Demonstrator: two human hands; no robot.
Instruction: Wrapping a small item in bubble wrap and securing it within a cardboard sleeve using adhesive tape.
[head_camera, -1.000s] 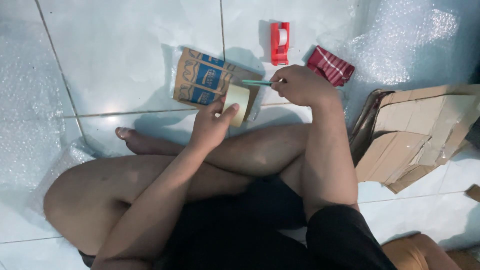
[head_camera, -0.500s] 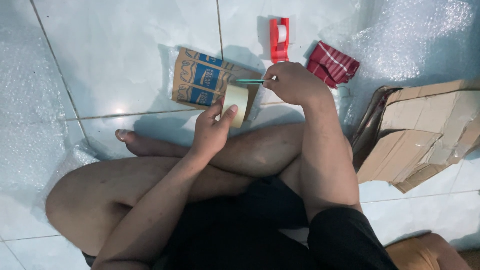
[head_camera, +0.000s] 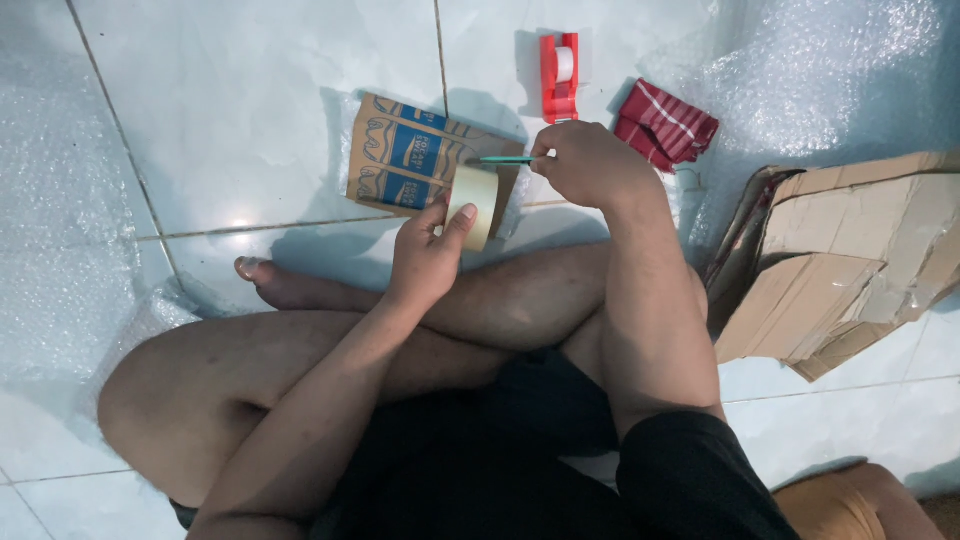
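Tape roll: I saw the tape roll (head_camera: 473, 203) held up on edge over the floor, just above the crossed legs and in front of the printed box.
How it handled: I judged it light and stiff, a hard ring with a slick outer face; the sure hold was across its flat sides, thumb against fingers, not on the curved band.
Left hand: my left hand (head_camera: 425, 262) was curled round the roll from below, thumb up along its near face, fingers behind, pinching it firmly.
Right hand: my right hand (head_camera: 590, 165) was closed in a loose fist, fingers pressed together on a thin green tool (head_camera: 500, 160).
Tool: it lay level, its tip pointing left, right at the top edge of the roll; I could not tell whether it touched.
Printed box: a flattened brown box (head_camera: 410, 155) lay on the tile floor (head_camera: 250, 100), directly behind the roll.
Dispenser: a red dispenser (head_camera: 559, 75) stood further out, apart from both hands.
Cloth: a red striped cloth (head_camera: 666, 125) lay just right of the right hand.
Cardboard: torn cardboard (head_camera: 850, 260) sat well to the right, on bubble wrap (head_camera: 830, 70).
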